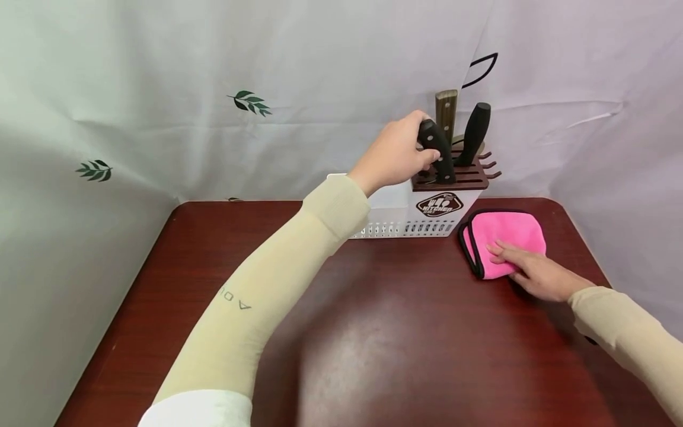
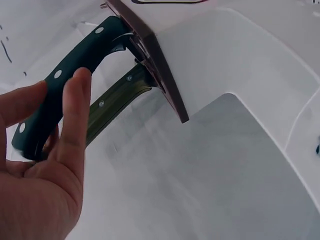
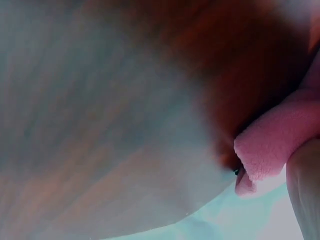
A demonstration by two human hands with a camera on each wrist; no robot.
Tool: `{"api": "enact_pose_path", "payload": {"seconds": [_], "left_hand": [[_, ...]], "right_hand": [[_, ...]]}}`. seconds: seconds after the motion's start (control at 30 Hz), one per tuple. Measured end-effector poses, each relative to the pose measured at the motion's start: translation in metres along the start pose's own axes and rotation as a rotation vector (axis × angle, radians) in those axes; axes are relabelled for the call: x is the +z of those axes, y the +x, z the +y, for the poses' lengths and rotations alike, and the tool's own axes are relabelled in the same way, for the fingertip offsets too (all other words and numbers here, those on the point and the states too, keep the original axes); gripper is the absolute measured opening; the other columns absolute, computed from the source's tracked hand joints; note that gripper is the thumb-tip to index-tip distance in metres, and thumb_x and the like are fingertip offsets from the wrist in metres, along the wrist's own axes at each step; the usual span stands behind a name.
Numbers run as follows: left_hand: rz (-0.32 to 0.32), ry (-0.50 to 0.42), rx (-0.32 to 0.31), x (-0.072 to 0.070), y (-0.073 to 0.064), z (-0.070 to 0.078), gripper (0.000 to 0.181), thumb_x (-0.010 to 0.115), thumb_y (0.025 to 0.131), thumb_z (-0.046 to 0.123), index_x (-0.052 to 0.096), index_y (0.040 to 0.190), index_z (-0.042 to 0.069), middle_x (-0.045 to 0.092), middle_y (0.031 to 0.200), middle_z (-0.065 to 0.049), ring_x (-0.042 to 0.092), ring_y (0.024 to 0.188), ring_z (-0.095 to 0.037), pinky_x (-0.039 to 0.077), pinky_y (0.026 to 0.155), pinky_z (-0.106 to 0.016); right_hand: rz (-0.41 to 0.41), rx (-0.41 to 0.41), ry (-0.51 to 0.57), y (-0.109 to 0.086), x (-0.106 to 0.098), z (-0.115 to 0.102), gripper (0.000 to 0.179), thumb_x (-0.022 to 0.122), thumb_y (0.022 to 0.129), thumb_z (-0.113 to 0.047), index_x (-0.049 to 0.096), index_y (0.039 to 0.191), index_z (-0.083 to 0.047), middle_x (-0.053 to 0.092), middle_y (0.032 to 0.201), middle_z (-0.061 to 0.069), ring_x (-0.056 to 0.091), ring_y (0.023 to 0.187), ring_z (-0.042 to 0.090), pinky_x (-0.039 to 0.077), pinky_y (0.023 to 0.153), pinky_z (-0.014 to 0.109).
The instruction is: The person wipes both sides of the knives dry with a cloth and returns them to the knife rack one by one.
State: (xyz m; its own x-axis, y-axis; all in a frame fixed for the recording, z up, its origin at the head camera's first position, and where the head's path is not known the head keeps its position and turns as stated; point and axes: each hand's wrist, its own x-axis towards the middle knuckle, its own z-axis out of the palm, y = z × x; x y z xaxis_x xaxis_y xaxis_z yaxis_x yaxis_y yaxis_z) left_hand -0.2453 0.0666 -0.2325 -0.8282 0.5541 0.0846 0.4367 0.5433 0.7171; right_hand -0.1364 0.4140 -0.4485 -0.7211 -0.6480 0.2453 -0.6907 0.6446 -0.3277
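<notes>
My left hand (image 1: 397,148) grips the black riveted handle of a knife (image 1: 437,148), with fingers and thumb wrapped about it in the left wrist view. Its blade is hidden in the slotted brown top (image 1: 475,178) of a white knife holder (image 1: 400,228). Beside it in the same top stand a knife with a wooden handle (image 1: 447,110) and another with a plain black handle (image 1: 476,131). My right hand (image 1: 539,276) rests on a folded pink cloth (image 1: 512,228) with black edging, fingers fairly straight across its top. The right wrist view shows the cloth's fuzzy fold (image 3: 275,140) beside the hand.
The holder stands at the back of a dark red table (image 1: 405,332), close to a pale curtain (image 1: 299,71) with leaf prints. Small brown hooks (image 1: 491,166) stick out from the holder's right side. A black loop (image 1: 482,68) shows above the knives.
</notes>
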Motion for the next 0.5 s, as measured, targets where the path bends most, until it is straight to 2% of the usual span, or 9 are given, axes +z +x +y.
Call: {"api": "enact_pose_path", "payload": {"seconds": [0.03,0.1,0.2,0.27,0.33,0.4,0.5], "left_hand": [[0.013,-0.01,0.004,0.0,-0.002,-0.003,0.045,0.067,0.098,0.019,0.047,0.136,0.008,0.065,0.117,-0.001,0.068,0.095,-0.008,0.05,0.082,-0.021],[0.041,-0.023,0.0,0.001,-0.008,-0.009,0.055,0.069,0.097,0.026,0.043,0.143,0.01,0.062,0.126,-0.001,0.065,0.099,-0.007,0.048,0.086,-0.022],[0.12,-0.046,-0.032,0.001,-0.023,-0.021,0.07,0.069,0.095,0.04,0.036,0.151,0.015,0.051,0.142,-0.001,0.06,0.111,-0.009,0.047,0.092,-0.026],[0.199,-0.026,-0.066,0.002,-0.037,-0.032,0.077,0.065,0.095,0.05,0.03,0.154,0.018,0.042,0.151,0.0,0.053,0.122,-0.01,0.044,0.099,-0.029],[0.307,0.025,-0.086,0.004,-0.053,-0.044,0.08,0.062,0.094,0.057,0.027,0.156,0.02,0.034,0.155,0.0,0.041,0.134,-0.013,0.037,0.107,-0.035],[0.41,0.103,-0.092,0.008,-0.07,-0.058,0.083,0.059,0.094,0.06,0.024,0.158,0.02,0.027,0.159,-0.004,0.03,0.143,-0.017,0.027,0.114,-0.043],[0.502,0.212,-0.106,0.018,-0.097,-0.079,0.088,0.057,0.093,0.062,0.017,0.161,0.021,0.013,0.165,-0.01,0.011,0.151,-0.028,0.01,0.117,-0.057]], "right_hand": [[-0.012,0.043,-0.003,-0.001,-0.001,-0.002,0.071,0.076,0.079,0.005,0.049,0.145,0.001,0.07,0.121,0.016,0.02,0.144,-0.007,0.011,0.112,0.009],[-0.038,0.139,-0.004,-0.004,-0.003,-0.007,0.072,0.078,0.085,-0.01,0.047,0.148,-0.002,0.069,0.124,0.013,0.029,0.144,0.001,0.01,0.11,0.006],[-0.062,0.253,0.017,-0.007,-0.004,-0.015,0.075,0.078,0.089,-0.029,0.044,0.151,-0.005,0.064,0.132,0.014,0.039,0.143,0.024,0.008,0.108,0.005],[-0.059,0.287,0.025,-0.008,-0.002,-0.021,0.075,0.076,0.09,-0.032,0.043,0.151,-0.003,0.057,0.14,0.02,0.039,0.139,0.039,0.007,0.111,0.007],[-0.045,0.295,0.01,-0.007,0.002,-0.027,0.072,0.075,0.091,-0.032,0.046,0.148,0.0,0.048,0.146,0.026,0.034,0.141,0.046,0.006,0.117,0.015],[-0.015,0.3,-0.031,-0.004,0.006,-0.037,0.07,0.074,0.091,-0.033,0.047,0.146,0.002,0.041,0.151,0.029,0.029,0.143,0.048,0.007,0.121,0.028],[0.039,0.326,-0.096,0.005,0.014,-0.058,0.069,0.07,0.093,-0.035,0.046,0.145,0.003,0.036,0.153,0.031,0.022,0.146,0.049,0.008,0.122,0.051]]}}
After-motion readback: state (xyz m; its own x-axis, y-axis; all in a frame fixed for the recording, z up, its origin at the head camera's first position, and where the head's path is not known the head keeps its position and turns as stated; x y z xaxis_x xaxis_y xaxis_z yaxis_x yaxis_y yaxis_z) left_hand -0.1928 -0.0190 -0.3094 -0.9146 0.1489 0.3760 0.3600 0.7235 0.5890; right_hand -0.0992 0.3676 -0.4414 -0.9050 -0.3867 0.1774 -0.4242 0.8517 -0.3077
